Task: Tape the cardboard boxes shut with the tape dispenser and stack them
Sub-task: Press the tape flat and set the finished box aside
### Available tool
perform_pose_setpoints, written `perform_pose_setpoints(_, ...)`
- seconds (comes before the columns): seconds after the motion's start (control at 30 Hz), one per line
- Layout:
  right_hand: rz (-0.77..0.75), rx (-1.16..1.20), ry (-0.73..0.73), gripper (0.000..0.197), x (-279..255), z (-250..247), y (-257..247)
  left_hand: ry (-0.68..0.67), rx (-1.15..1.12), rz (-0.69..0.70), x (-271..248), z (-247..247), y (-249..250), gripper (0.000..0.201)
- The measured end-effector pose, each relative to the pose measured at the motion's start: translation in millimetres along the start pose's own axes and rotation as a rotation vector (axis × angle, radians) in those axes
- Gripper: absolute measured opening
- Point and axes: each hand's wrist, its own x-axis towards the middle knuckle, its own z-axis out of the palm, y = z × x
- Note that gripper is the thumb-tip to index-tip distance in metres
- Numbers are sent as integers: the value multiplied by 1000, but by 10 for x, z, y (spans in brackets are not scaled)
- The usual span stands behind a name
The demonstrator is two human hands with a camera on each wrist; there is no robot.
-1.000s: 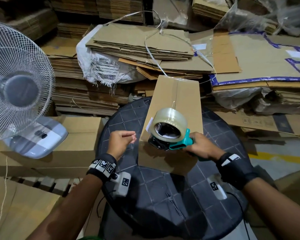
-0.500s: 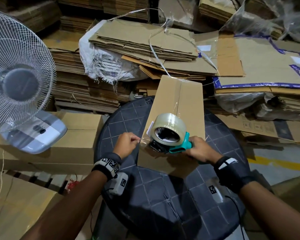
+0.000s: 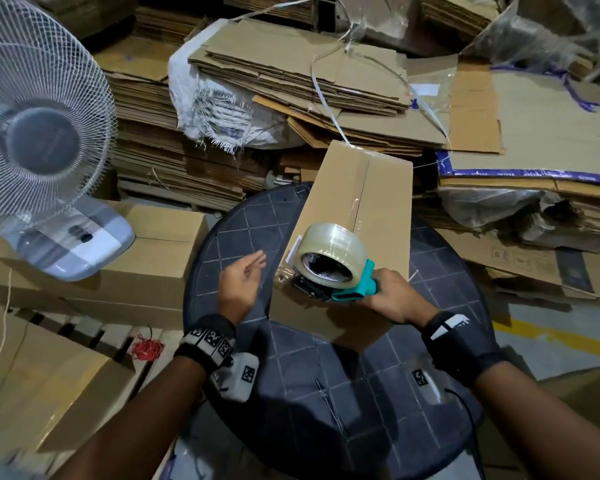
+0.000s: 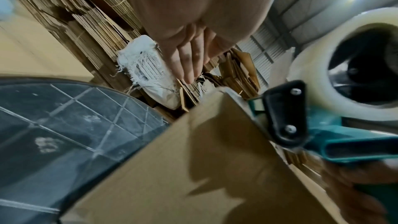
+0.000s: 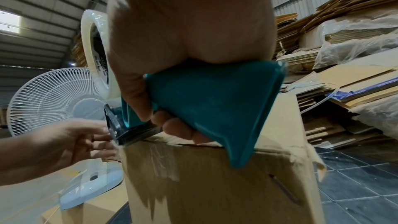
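No text reads clearly: the print inside the tape roll (image 5: 101, 67) and on the far right flattened cardboard (image 3: 520, 258) is too blurred.

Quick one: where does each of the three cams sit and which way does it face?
Head: on the person's head, looking forward and down at the box on the black table; both forearms, left hand and right hand show.
Left wrist: under the left hand, looking along the fingers past the box edge; palm shows.
Right wrist: under the right hand, looking at the tape dispenser it grips; the left hand is at frame left.
Shared: all three see the dispenser, box and fan.
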Motion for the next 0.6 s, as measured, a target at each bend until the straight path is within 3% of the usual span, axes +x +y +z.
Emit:
perform_pose_setpoints(0.2,-39,-60,-32,24,9,-56,14,62,1,-53,-173,356,157,26)
perform_pose_setpoints(0.3,-61,-104,-33,20,16,-77,40,11,15,-123,-191,402,161,26)
perform_pose_setpoints(0.6,-132,-84,-60,33,102,-31,155,33,-66,-273,-197,462,215,43)
